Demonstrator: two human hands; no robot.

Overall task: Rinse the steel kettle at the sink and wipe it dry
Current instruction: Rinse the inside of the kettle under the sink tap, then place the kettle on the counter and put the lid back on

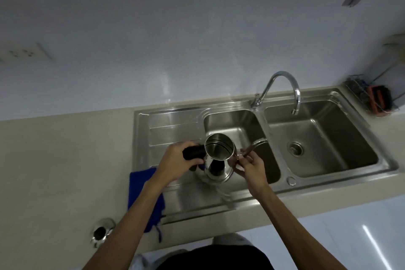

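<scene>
Beige countertop surrounds a steel double sink, and the kettle is held above the sink's drainboard, at the near-left corner of its left basin. The left hand wraps the black handle; the right hand pinches the thin spout. I'd carry it under the faucet — outlet over the sink's right basin — gripping the handle firmly, mouth upward. Lidless, mirror-bright, round-bellied — likely slippery when wet. A blue cloth lies at the sink's left edge.

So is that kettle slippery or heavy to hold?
Probably light: the kettle looks empty through its open top. Polished steel likely slips when wet; the left hand grips the black handle, the right hand holds the spout.
</scene>
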